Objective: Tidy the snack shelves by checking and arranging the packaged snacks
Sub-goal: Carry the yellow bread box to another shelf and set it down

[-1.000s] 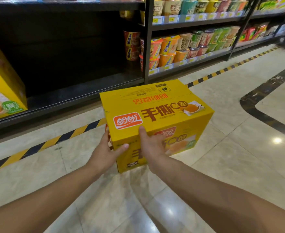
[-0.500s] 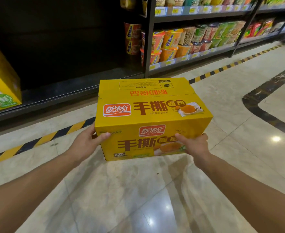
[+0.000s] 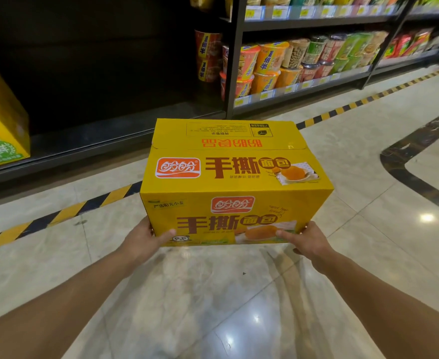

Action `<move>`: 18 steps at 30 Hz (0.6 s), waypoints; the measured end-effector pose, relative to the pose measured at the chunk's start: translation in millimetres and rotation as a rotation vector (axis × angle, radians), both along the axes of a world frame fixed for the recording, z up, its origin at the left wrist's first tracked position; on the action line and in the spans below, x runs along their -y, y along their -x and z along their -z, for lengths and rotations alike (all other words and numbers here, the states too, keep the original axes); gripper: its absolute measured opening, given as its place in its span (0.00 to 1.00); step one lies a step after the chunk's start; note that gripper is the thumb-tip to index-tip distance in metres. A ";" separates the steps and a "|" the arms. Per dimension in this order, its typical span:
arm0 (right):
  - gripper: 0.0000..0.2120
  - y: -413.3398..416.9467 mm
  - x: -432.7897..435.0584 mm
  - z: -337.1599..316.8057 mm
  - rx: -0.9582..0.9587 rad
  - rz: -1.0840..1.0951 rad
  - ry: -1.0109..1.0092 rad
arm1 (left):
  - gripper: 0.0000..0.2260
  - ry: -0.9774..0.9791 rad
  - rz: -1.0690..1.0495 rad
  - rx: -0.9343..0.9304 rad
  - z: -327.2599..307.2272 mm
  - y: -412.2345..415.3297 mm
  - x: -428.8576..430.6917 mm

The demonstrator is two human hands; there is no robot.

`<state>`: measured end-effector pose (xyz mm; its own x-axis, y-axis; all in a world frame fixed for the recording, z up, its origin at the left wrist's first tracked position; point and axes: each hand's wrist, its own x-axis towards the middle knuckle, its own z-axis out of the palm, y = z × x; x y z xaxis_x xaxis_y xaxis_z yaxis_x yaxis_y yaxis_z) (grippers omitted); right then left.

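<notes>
A big yellow cardboard box (image 3: 235, 177) of bread snacks, printed with red logos and brown characters, hangs above the floor in front of the low shelf. My left hand (image 3: 146, 238) grips its lower left corner, thumb on the front face. My right hand (image 3: 304, 240) grips the lower right corner the same way, thumb across the printed bread picture. The fingers of both hands are hidden under and behind the box. A second yellow box (image 3: 2, 120) of the same kind stands on the bottom shelf at the far left.
The dark bottom shelf (image 3: 89, 141) runs ahead, open between the left box and a black upright post (image 3: 235, 55). Right of the post, shelves hold several instant-noodle cups (image 3: 270, 63). A yellow-black stripe (image 3: 65, 212) marks the marble floor along the shelf.
The box has turned square to me and come closer. My right hand slid from the middle of the front face to the lower right corner. My left hand stays at the left corner.
</notes>
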<state>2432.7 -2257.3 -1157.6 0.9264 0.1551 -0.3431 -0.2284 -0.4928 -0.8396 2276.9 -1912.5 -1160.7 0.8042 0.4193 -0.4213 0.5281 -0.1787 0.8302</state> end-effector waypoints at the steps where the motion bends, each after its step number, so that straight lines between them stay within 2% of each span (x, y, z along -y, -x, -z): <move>1: 0.12 -2.0 -0.3 5.0 0.024 0.002 0.016 | 0.27 0.014 -0.016 -0.054 3.0 -1.8 -0.2; 4: 0.16 -6.3 1.2 11.5 0.069 -0.010 0.054 | 0.23 0.066 -0.033 -0.135 11.2 -0.5 2.0; 6: 0.15 -6.7 3.9 12.7 0.069 -0.027 0.074 | 0.21 0.070 -0.046 -0.131 10.4 2.9 3.0; 10: 0.18 4.4 12.5 14.6 0.152 -0.087 0.134 | 0.16 0.061 -0.070 -0.102 -2.1 13.6 -3.7; 13: 0.04 23.5 10.7 -4.0 0.261 -0.096 0.112 | 0.13 -0.017 -0.129 -0.033 -14.7 18.9 -11.8; 16: 0.15 30.1 4.2 -24.6 0.400 -0.010 0.135 | 0.12 -0.069 -0.162 0.063 -39.9 18.4 -18.2; 18: 0.18 27.5 -0.3 -37.3 0.463 0.035 0.131 | 0.11 -0.134 -0.189 0.139 -59.3 15.5 -22.5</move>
